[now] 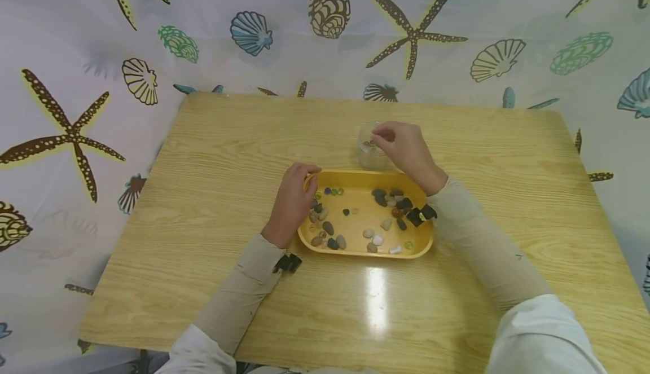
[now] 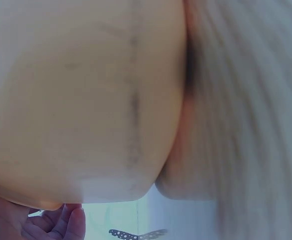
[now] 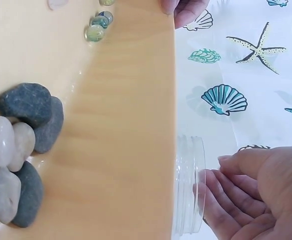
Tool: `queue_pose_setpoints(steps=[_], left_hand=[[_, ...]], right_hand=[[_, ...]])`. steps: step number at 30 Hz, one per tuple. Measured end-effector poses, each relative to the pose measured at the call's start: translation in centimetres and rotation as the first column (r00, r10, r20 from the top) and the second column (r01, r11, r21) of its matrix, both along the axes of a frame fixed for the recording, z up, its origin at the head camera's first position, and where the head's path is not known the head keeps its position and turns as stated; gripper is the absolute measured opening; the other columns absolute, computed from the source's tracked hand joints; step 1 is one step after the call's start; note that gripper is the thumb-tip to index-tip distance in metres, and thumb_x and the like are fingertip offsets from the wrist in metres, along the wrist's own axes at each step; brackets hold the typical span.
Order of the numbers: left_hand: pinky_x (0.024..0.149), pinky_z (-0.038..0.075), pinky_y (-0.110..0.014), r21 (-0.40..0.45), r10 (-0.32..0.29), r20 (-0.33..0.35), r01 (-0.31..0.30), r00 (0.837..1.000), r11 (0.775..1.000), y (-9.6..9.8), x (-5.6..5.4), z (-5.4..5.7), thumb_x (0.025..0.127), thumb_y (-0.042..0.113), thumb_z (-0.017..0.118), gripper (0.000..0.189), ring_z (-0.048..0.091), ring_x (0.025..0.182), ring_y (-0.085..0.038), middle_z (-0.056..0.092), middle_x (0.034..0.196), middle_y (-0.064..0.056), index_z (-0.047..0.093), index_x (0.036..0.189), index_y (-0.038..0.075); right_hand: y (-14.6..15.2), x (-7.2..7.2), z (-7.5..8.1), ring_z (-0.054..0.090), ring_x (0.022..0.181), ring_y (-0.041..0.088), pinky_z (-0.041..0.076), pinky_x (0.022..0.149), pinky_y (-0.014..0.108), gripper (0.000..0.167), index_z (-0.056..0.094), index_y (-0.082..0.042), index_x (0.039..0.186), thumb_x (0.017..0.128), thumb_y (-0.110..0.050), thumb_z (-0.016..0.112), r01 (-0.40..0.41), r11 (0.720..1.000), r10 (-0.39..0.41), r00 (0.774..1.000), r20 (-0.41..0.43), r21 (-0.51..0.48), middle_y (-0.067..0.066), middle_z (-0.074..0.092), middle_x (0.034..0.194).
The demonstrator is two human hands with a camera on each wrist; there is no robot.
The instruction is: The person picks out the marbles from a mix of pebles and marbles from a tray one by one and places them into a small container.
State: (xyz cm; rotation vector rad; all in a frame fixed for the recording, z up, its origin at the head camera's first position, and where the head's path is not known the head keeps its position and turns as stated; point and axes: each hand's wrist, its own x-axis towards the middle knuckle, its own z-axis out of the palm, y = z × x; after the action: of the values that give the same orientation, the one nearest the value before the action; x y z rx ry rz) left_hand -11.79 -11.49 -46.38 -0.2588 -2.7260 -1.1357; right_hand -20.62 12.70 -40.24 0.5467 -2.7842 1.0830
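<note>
My left hand (image 1: 293,202) grips the far left corner of a yellow plastic tub (image 1: 355,179). The left wrist view shows fingers (image 2: 76,225) curled at the tub's edge. Just behind the tub stands a clear jar (image 1: 373,159), with a few small things low inside. Over its mouth is my right hand (image 1: 406,147), thumb and index finger close together. Up close in the right wrist view, the fingers (image 3: 225,195) are loosely bent at the jar's rim, and nothing shows between them. Stones (image 1: 381,196) and glass marbles (image 1: 334,192) lie scattered inside the tub.
A light wood-grain table (image 1: 228,137) carries the tub and jar. Beyond its back and side edges hangs a white curtain (image 1: 304,69) printed with starfish and shells. Grey and white stones (image 3: 26,105) gather at the tub's right end, others at its left.
</note>
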Motion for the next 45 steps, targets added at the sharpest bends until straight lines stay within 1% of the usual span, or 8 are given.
queue_pose_setpoints(steps=[5, 12, 20, 25, 28, 36, 40, 45], left_hand=[[0.079, 0.047, -0.030, 0.000, 0.000, -0.011, 0.000, 1.000, 1.000, 0.0, 0.0, 0.1, 0.096, 0.014, 0.052, 0.022, 0.050, 0.097, -0.016, 0.053, 0.109, -0.002, 0.060, 0.116, 0.011], [0.079, 0.047, -0.030, -0.006, -0.002, -0.025, 0.002, 1.000, 1.000, -0.1, 0.1, 0.1, 0.097, 0.016, 0.050, 0.022, 0.050, 0.097, -0.016, 0.054, 0.109, -0.003, 0.060, 0.116, 0.011], [0.077, 0.046, -0.030, -0.003, -0.002, -0.023, 0.001, 1.000, 1.000, 0.0, 0.0, 0.1, 0.096, 0.014, 0.051, 0.022, 0.049, 0.095, -0.015, 0.053, 0.109, -0.002, 0.060, 0.116, 0.012], [0.078, 0.046, -0.029, -0.006, 0.002, -0.019, -0.002, 1.000, 1.000, -0.1, 0.0, 0.2, 0.097, 0.015, 0.050, 0.022, 0.049, 0.097, -0.015, 0.053, 0.109, -0.002, 0.060, 0.116, 0.012], [0.078, 0.046, -0.029, -0.009, 0.004, -0.022, -0.004, 1.000, 1.000, -0.1, 0.0, 0.1, 0.097, 0.016, 0.050, 0.022, 0.049, 0.098, -0.015, 0.053, 0.109, -0.001, 0.060, 0.116, 0.012], [0.080, 0.046, -0.030, -0.003, 0.004, -0.029, -0.004, 1.000, 1.000, -0.1, -0.1, 0.1, 0.096, 0.014, 0.051, 0.022, 0.050, 0.100, -0.016, 0.053, 0.110, -0.001, 0.060, 0.116, 0.012], [0.081, 0.046, -0.030, 0.000, -0.002, -0.030, 0.002, 1.000, 1.000, 0.0, -0.1, 0.1, 0.096, 0.012, 0.052, 0.021, 0.050, 0.100, -0.016, 0.053, 0.109, -0.001, 0.060, 0.116, 0.012], [0.080, 0.046, -0.030, 0.000, -0.002, -0.030, 0.002, 1.000, 1.000, 0.0, 0.0, 0.0, 0.095, 0.011, 0.053, 0.021, 0.050, 0.100, -0.016, 0.053, 0.109, -0.002, 0.060, 0.115, 0.011]], right_hand=[[0.2, 0.2, 0.3, 0.064, 0.084, 0.018, 0.052, 0.076, 0.035, 0.020, 0.070, -0.007, 0.102, 0.091, -0.021, 0.062, -0.005, 1.000, 0.005, 1.000, -0.019, -0.012, 0.005, 0.069, 0.096], [0.2, 0.4, 0.8, 0.064, 0.087, 0.020, 0.052, 0.078, 0.036, 0.022, 0.069, -0.007, 0.104, 0.092, -0.023, 0.061, -0.009, 1.000, 0.009, 1.000, -0.012, -0.017, 0.006, 0.069, 0.099], [-0.3, 1.1, 1.5, 0.064, 0.081, 0.018, 0.052, 0.075, 0.034, 0.018, 0.071, -0.008, 0.099, 0.091, -0.022, 0.062, -0.039, 0.999, 0.039, 0.998, -0.049, 0.002, 0.005, 0.069, 0.095], [-0.8, 2.1, 2.2, 0.063, 0.082, 0.018, 0.052, 0.075, 0.034, 0.017, 0.071, -0.007, 0.098, 0.090, -0.020, 0.063, -0.060, 0.998, 0.060, 0.998, 0.008, 0.010, 0.005, 0.068, 0.097], [-1.1, 2.7, 2.4, 0.063, 0.082, 0.017, 0.052, 0.074, 0.033, 0.017, 0.070, -0.007, 0.098, 0.090, -0.021, 0.063, -0.080, 0.997, 0.079, 0.997, 0.026, 0.020, 0.005, 0.068, 0.096], [-1.6, 3.5, 1.9, 0.064, 0.079, 0.016, 0.053, 0.073, 0.032, 0.019, 0.070, -0.004, 0.099, 0.089, -0.019, 0.065, -0.138, 0.990, 0.137, 0.990, 0.024, 0.038, 0.006, 0.069, 0.093], [-1.8, 3.8, 1.4, 0.065, 0.080, 0.016, 0.053, 0.073, 0.032, 0.020, 0.070, -0.004, 0.100, 0.090, -0.019, 0.063, -0.164, 0.986, 0.162, 0.986, 0.041, 0.039, 0.007, 0.069, 0.095], [-2.1, 4.3, 0.8, 0.064, 0.078, 0.015, 0.053, 0.071, 0.031, 0.018, 0.070, -0.004, 0.100, 0.090, -0.018, 0.063, -0.203, 0.977, 0.201, 0.979, 0.043, 0.063, 0.006, 0.068, 0.091]])
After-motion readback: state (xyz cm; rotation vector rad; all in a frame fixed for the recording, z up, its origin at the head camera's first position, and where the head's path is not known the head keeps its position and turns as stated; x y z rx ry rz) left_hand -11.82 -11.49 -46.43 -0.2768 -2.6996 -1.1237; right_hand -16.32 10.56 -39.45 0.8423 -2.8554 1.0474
